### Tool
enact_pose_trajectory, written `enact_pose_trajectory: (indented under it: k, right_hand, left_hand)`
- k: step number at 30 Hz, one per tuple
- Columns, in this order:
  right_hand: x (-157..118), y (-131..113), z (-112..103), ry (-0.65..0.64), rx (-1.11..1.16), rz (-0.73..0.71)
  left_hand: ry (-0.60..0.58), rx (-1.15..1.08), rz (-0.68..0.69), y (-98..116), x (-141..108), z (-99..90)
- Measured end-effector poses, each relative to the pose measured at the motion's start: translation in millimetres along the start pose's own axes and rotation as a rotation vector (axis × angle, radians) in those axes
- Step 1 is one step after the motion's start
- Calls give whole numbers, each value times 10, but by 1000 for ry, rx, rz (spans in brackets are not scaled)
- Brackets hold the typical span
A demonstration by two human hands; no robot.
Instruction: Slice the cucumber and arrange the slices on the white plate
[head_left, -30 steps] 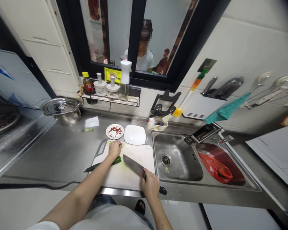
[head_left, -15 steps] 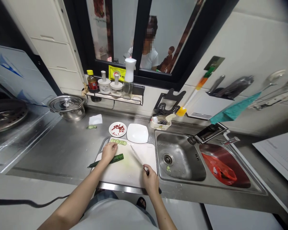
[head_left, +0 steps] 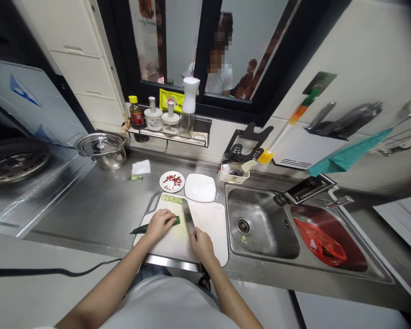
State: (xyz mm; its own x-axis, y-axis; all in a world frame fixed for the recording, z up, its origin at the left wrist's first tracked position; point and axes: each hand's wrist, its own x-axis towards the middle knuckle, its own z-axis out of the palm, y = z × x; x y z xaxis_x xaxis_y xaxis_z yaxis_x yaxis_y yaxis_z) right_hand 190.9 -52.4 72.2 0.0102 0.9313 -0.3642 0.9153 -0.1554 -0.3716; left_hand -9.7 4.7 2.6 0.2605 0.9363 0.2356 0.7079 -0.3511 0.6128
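The knife blade (head_left: 188, 218) looks metal, the cutting board (head_left: 210, 228) smooth plastic, the pot (head_left: 112, 160) glossy metal.

I'm looking into a kitchen from my end: a metal sink (head_left: 269, 242) with a tap (head_left: 297, 193), a stove (head_left: 17, 161), a lidded pot (head_left: 110, 161), seasoning jars (head_left: 154, 120) on a rack (head_left: 173, 136), and a knife (head_left: 188, 218) and cucumber (head_left: 140, 229) at a cutting board (head_left: 210, 235) on the steel desk (head_left: 94, 214).

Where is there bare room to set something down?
Free: steel counter between pot and cutting board; board strip between knife and sink. Crowded: board's left, with left hand, cucumber and slices; behind the board, round plate and square plate.
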Motion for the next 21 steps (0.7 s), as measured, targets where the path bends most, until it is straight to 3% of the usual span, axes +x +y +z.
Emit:
enact_pose_trajectory:
  k: [8, 21]
  right_hand:
    - [23, -209, 34, -47, -80, -35]
    - [41, -257, 47, -76, -96, -25]
  left_hand:
    - [-25, 56, 84, -68, -14, 91]
    - [-80, 91, 85, -77, 0, 108]
